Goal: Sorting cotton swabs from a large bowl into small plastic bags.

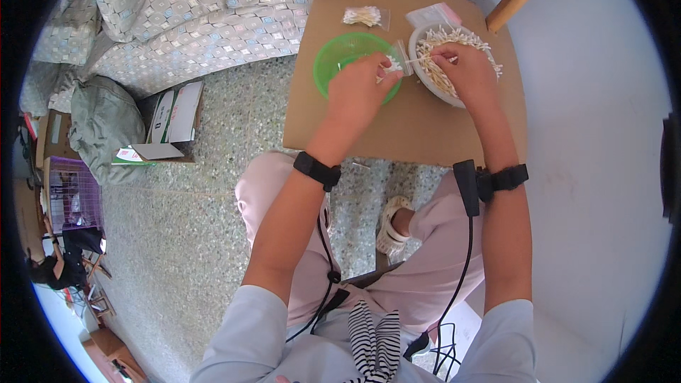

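Over green bowl [347, 57], left hand [358, 89] gripping small clear bag [399, 60], right hand [464, 71] pinching cotton swabs [415, 60] (lying crosswise)

The person is wearing a light grey short-sleeved top and pale pink trousers, with a black-and-white striped cloth [376, 340] lying at the waist. A black strap [317, 170] is circling the left wrist, and another black band [507, 178] is wrapping the right wrist, carrying a small black oblong device [466, 186]. Thin black cables [461, 276] are running from both straps down toward the body. A white perforated clog [389, 224] is covering one foot.
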`<state>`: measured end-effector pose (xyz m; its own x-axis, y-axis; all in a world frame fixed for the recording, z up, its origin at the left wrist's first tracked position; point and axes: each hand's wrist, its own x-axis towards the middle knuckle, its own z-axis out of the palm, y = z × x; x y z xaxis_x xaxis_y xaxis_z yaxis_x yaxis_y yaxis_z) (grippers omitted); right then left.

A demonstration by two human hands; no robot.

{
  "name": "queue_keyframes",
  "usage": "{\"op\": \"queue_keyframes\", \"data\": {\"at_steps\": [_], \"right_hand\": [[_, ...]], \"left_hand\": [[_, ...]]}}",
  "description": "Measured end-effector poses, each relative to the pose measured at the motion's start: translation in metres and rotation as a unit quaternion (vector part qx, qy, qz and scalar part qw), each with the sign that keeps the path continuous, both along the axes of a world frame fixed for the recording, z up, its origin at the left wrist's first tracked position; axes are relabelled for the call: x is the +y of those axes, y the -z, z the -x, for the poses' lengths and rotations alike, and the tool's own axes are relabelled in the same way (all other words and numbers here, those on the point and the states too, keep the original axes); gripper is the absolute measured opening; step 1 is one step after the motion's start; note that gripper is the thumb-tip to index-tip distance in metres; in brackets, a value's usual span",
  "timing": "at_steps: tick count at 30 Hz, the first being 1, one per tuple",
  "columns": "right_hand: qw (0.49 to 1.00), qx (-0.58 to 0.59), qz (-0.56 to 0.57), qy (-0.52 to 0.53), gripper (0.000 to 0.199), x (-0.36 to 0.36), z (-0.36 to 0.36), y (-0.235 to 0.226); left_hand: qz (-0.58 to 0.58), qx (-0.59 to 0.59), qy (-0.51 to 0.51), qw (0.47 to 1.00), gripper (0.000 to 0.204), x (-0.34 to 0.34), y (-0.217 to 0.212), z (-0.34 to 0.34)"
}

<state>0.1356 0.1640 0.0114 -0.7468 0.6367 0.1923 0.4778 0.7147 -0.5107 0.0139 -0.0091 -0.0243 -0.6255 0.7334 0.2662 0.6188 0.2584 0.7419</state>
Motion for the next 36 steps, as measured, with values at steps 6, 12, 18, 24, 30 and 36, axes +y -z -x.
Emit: {"op": "queue_keyframes", "data": {"at_steps": [6,12,18,24,30,36], "right_hand": [[0.999,0.013,-0.016,0.032,0.021,-0.016,0.007,-0.013],[0.998,0.052,0.020,-0.004,0.023,-0.011,0.008,-0.004],[0.998,0.039,0.028,-0.027,0.022,-0.016,0.013,-0.001],[0.999,0.045,0.017,0.021,0.023,-0.015,0.008,-0.007],[0.999,0.023,0.003,0.038,0.022,-0.022,0.006,-0.014],[0.998,0.022,-0.026,0.058,0.020,-0.020,0.005,-0.013]], "left_hand": [[0.058,0.002,-0.035,0.998,0.041,-0.001,-0.004,0.003],[0.098,0.012,-0.063,0.993,0.048,0.009,0.000,0.000],[0.120,0.040,-0.050,0.991,0.044,0.012,0.009,0.003],[0.130,0.077,-0.056,0.987,0.031,0.018,0.022,0.008],[0.029,0.054,-0.118,0.991,0.028,0.031,0.015,0.010],[0.036,0.185,-0.075,0.979,0.027,0.044,0.029,0.013]]}}
